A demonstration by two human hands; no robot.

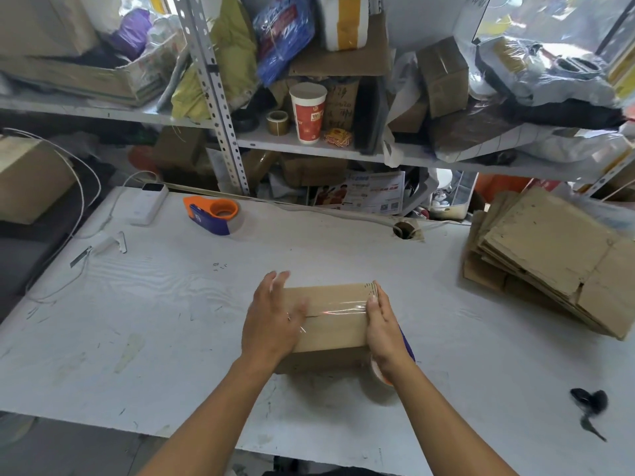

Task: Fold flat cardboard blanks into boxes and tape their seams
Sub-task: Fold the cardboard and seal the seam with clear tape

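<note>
Head view: taped box point(331, 316) lies between both hands' fingers point(372, 298).

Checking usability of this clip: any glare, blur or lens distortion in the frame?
Head view: a glare streak runs along the clear tape on the box; the left hand shows motion blur at its fingertips; wide-angle bending curves the shelf and table edges; the upper right corner is overexposed.
</note>
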